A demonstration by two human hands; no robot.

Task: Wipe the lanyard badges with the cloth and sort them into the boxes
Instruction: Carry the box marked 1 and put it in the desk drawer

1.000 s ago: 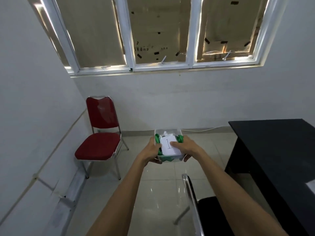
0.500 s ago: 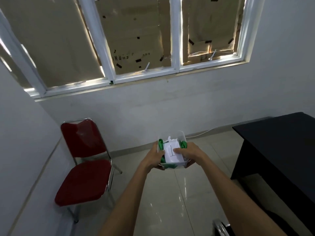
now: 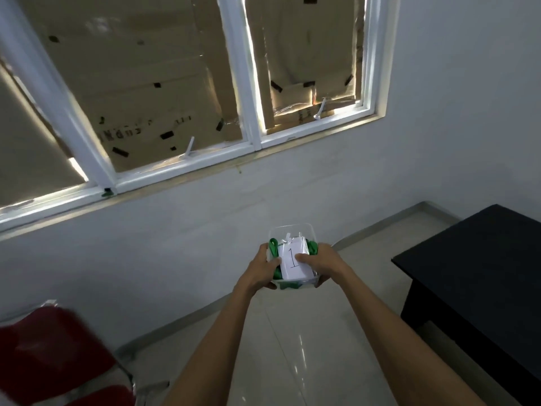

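I hold a small clear plastic box [image 3: 292, 231] out in front of me, above the floor. A white paper label [image 3: 293, 263] marked "1" is on its near side. Green lanyards [image 3: 273, 247] fill the box and show at both sides. My left hand [image 3: 260, 269] grips the box's left side, thumb over the rim. My right hand [image 3: 320, 263] grips the right side, with the thumb pressed on the label. No cloth is in view.
A black table [image 3: 483, 268] stands to the right. A red chair [image 3: 55, 358] with a metal frame is at the lower left, blurred. A wall with a cardboard-covered window [image 3: 164, 92] is ahead. Tiled floor [image 3: 292, 356] lies below my arms.
My view has swung right and upward: the red chair slid to the lower left and the window fills more of the frame. Both hands keep the same hold on the box.
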